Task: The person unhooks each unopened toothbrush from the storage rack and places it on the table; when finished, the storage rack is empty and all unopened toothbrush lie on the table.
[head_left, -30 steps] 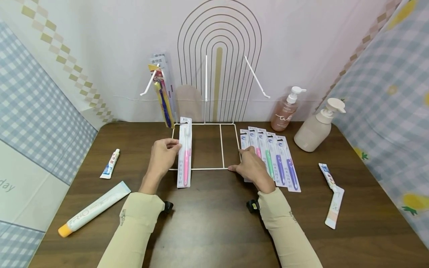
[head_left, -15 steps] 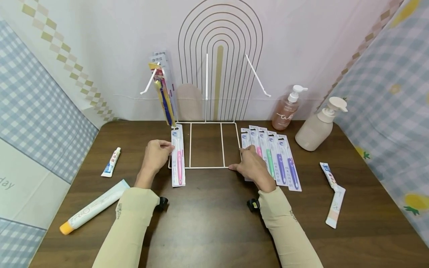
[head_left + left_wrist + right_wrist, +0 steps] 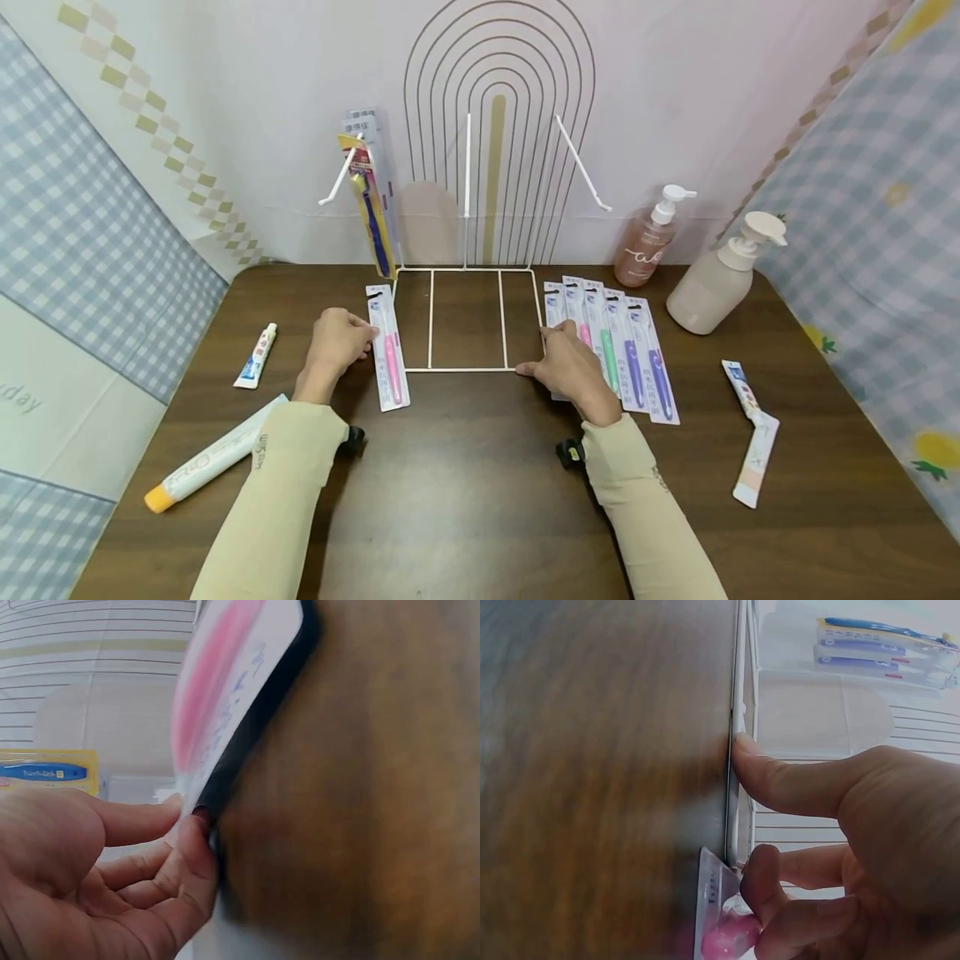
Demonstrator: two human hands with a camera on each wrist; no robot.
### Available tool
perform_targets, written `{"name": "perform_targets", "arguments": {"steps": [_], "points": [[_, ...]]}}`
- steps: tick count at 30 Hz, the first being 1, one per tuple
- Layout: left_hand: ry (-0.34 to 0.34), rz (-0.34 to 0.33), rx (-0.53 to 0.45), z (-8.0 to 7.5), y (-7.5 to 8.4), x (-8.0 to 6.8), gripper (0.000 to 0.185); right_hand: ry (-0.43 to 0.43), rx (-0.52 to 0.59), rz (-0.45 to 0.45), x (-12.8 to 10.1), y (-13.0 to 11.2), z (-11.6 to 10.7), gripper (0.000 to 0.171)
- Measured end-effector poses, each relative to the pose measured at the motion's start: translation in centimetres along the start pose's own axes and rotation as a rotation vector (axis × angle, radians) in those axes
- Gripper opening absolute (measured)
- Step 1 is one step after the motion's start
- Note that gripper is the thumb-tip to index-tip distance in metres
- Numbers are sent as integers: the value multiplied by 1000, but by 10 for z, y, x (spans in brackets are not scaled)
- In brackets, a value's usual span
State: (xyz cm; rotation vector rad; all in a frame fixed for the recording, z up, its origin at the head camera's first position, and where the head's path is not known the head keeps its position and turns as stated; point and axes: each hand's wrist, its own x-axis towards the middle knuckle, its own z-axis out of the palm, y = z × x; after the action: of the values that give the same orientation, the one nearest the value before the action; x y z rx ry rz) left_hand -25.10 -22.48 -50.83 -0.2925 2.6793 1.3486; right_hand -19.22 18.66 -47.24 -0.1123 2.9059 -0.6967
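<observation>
In the head view, my left hand (image 3: 337, 346) pinches the left edge of a packaged pink toothbrush (image 3: 389, 354) just left of the white wire rack (image 3: 465, 370). The left wrist view has the thumb and fingertips on the tilted pack's edge. My right hand (image 3: 570, 362) grips the rack's front right corner. The right wrist view has its thumb on the wire and curled fingers beside a pink toothbrush pack (image 3: 731, 937). Several packaged toothbrushes (image 3: 633, 354) lie fanned right of the rack, partly covered by that hand. A yellow toothbrush pack (image 3: 373, 221) hangs on the rack's left hook.
Behind the yellow one hang more packs. The middle hook (image 3: 468, 167) and right hook (image 3: 583, 162) point forward. A pink pump bottle (image 3: 647, 246) and a white pump bottle (image 3: 712, 287) stand back right. Toothpaste tubes (image 3: 213, 458) lie left; a bent white item (image 3: 753, 450) lies right.
My left hand has carried the pink toothbrush pack leftward, from over the rack's left part to beside its left rail. The right hand has kept its place at the rack corner.
</observation>
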Motion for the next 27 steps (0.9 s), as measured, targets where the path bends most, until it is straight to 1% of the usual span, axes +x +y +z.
{"name": "perform_targets", "arguments": {"steps": [3,7,8,12,18,24,27], "points": [[0,-8,40,-4,2,5,20,-1,5,3,0,1,-1,98],[6,-34,80,-9,5,10,18,5,1,-14,0,-1,-2,98],[6,-40,84,-11,5,11,18,9,3,-20,0,-1,-1,97],[-2,-61,80,-9,5,15,18,13,14,-33,0,2,-2,98],[-21,-61,87,-8,8,15,18,16,15,-26,2,4,-1,98],[-43,-49,162,-8,11,14,20,-3,14,-27,4,6,0,98],[-48,-37,176,-8,11,16,22,1,4,-28,5,7,-1,99]]}}
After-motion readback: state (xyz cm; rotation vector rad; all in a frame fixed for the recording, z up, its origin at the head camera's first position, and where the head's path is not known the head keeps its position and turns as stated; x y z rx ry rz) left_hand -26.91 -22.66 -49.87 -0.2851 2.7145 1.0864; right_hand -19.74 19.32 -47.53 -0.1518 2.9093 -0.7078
